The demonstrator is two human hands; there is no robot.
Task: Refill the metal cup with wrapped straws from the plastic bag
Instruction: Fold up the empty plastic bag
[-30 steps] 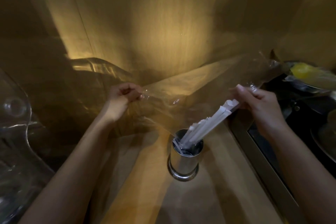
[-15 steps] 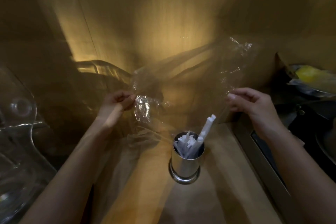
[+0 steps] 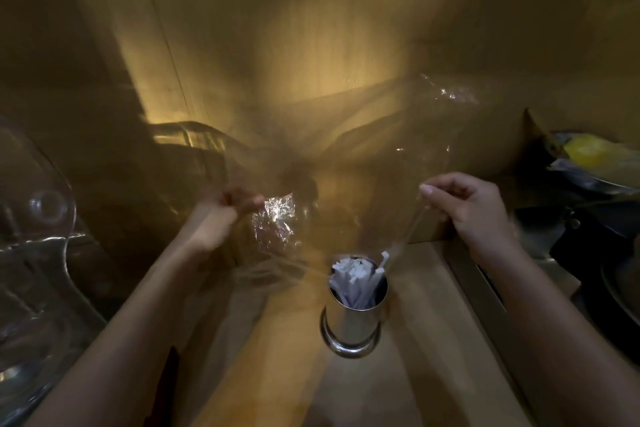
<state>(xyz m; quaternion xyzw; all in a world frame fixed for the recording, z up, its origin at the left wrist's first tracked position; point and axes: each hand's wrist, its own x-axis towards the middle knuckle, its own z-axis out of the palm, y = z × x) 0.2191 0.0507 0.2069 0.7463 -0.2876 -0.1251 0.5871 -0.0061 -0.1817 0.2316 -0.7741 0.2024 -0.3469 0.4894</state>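
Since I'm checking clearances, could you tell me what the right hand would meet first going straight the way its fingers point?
Probably the plastic bag that the right hand already pinches; depth is unclear.

Two bare forearms enter from the bottom corners of the frame, no sleeves, watches or rings visible. The left hand (image 3: 221,208) is motion-blurred; the right hand (image 3: 467,204) shows short, pale fingernails.

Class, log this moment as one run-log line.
left hand: holds plastic bag | right hand: holds bag edge | wrapped straws: in metal cup | bag: looks empty
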